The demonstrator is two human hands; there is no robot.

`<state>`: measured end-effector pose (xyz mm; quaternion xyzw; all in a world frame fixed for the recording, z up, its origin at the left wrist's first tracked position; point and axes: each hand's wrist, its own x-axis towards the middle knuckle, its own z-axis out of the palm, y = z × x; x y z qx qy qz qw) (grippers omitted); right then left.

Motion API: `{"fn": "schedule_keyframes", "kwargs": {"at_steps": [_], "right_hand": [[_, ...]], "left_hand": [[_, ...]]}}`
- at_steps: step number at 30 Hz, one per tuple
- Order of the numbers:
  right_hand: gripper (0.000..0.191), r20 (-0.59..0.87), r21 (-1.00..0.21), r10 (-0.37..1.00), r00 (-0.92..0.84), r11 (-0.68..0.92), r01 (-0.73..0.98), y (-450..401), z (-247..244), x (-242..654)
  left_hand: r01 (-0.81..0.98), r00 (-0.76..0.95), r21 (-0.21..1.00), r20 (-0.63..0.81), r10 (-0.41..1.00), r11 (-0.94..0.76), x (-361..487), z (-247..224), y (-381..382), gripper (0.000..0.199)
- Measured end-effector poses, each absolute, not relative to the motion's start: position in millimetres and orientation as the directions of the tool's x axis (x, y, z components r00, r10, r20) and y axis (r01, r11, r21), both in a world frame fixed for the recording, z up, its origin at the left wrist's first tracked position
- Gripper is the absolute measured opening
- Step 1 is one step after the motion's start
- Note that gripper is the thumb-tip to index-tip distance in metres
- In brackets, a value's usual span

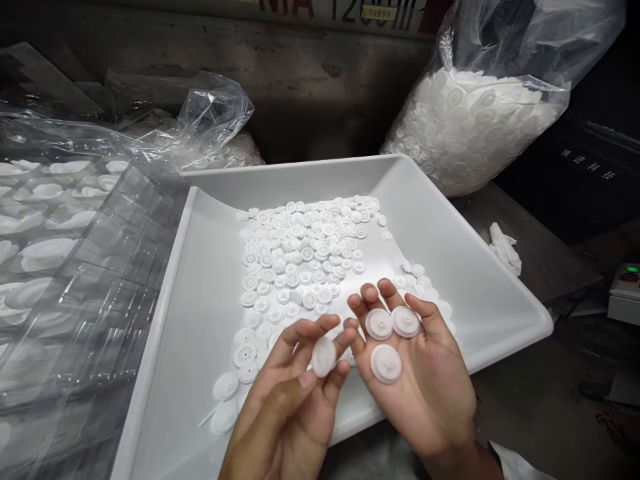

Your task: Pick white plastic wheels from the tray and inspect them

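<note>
Between the thumb and fingers of my left hand (295,400) is one white plastic gear (324,356), its face tilted toward me. My right hand (425,380) is turned palm up beside it, fingers slightly curled, with three white gears (387,364) lying on the palm and fingers. The fingertips of both hands are close together. Below them stands a wide white tray (165,313) with sloping walls. Many loose white gears (305,253) are spread over its floor, and a smaller group (423,283) lies by its right wall, partly hidden by my right hand.
Clear plastic blister trays (55,267) holding white parts lie at the left. Behind them is a crumpled clear bag (215,113). A large clear bag of white gears (475,127) stands at the back right. A small crumpled white piece (505,248) lies right of the tray.
</note>
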<state>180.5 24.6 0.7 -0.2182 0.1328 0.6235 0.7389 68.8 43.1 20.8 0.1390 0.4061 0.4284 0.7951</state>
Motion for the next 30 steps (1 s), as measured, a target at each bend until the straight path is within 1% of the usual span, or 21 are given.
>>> {"fn": "schedule_keyframes", "kwargs": {"at_steps": [4, 9, 14, 17, 19, 20, 21, 22, 23, 24, 25, 26, 27, 28, 29, 30], "right_hand": [[0.031, -0.422, -0.128, 0.884, 0.201, 0.161, -0.979, 26.6, 1.0, 179.4], [0.039, -0.371, -0.161, 0.904, 0.211, 0.161, -0.974, 26.6, 2.0, 179.1], [0.038, -0.340, -0.189, 0.916, 0.212, 0.155, -0.970, 27.0, 0.8, 179.0], [0.036, -0.331, -0.203, 0.920, 0.209, 0.147, -0.968, 27.6, 0.7, 178.8], [0.035, -0.331, -0.211, 0.919, 0.216, 0.152, -0.966, 28.0, 1.3, 178.7], [0.034, -0.335, -0.213, 0.916, 0.220, 0.154, -0.965, 28.1, 1.6, 178.7], [0.034, -0.340, -0.215, 0.914, 0.224, 0.156, -0.964, 28.3, 1.5, 178.7], [0.033, -0.347, -0.215, 0.911, 0.224, 0.155, -0.964, 28.3, 0.8, 178.7], [0.033, -0.353, -0.210, 0.911, 0.215, 0.147, -0.967, 28.3, -0.6, 178.8], [0.031, -0.349, -0.206, 0.915, 0.200, 0.133, -0.969, 28.3, -2.8, 178.8], [0.030, -0.333, -0.208, 0.923, 0.190, 0.125, -0.970, 28.1, -5.6, 178.9], [0.030, -0.306, -0.213, 0.933, 0.191, 0.128, -0.969, 27.8, -8.9, 178.9], [0.031, -0.274, -0.219, 0.941, 0.199, 0.140, -0.966, 27.6, -12.0, 178.9], [0.032, -0.246, -0.223, 0.945, 0.214, 0.160, -0.962, 27.4, -14.6, 178.9], [0.033, -0.227, -0.223, 0.947, 0.229, 0.179, -0.958, 27.3, -16.2, 178.9], [0.034, -0.225, -0.215, 0.946, 0.233, 0.185, -0.959, 27.3, -16.4, 178.9]], "left_hand": [[-0.588, 0.229, 0.611, -0.503, 0.833, 0.530, 72.4, 15.3, 47.0, 0.034], [-0.563, 0.222, 0.655, -0.467, 0.856, 0.504, 69.3, 11.7, 45.3, 0.035], [-0.619, 0.229, 0.587, -0.500, 0.835, 0.521, 77.2, 10.5, 42.6, 0.039], [-0.659, 0.196, 0.527, -0.569, 0.799, 0.537, 83.0, 12.3, 41.8, 0.036], [-0.667, 0.151, 0.530, -0.593, 0.791, 0.524, 85.3, 13.3, 40.4, 0.034], [-0.650, 0.114, 0.580, -0.565, 0.817, 0.492, 86.6, 13.0, 39.1, 0.034], [-0.609, 0.064, 0.671, -0.490, 0.869, 0.423, 88.4, 12.0, 37.4, 0.034], [-0.535, 0.013, 0.787, -0.356, 0.934, 0.307, 91.1, 10.3, 35.2, 0.036], [-0.426, -0.010, 0.893, -0.167, 0.986, 0.147, 94.7, 7.8, 32.6, 0.040], [-0.297, 0.027, 0.954, 0.055, 0.998, -0.044, 99.1, 4.9, 29.7, 0.044], [-0.179, 0.128, 0.956, 0.256, 0.958, -0.232, 103.9, 1.9, 26.5, 0.048], [-0.090, 0.260, 0.921, 0.388, 0.884, -0.378, 108.3, -0.7, 23.2, 0.052], [-0.035, 0.387, 0.892, 0.428, 0.817, -0.451, 111.6, -2.5, 19.7, 0.054], [0.000, 0.468, 0.897, 0.391, 0.793, -0.442, 113.4, -3.4, 16.3, 0.056], [0.029, 0.511, 0.927, 0.307, 0.803, -0.373, 113.3, -3.3, 13.0, 0.059], [0.049, 0.508, 0.963, 0.203, 0.837, -0.264, 111.4, -2.4, 10.2, 0.064]]}}
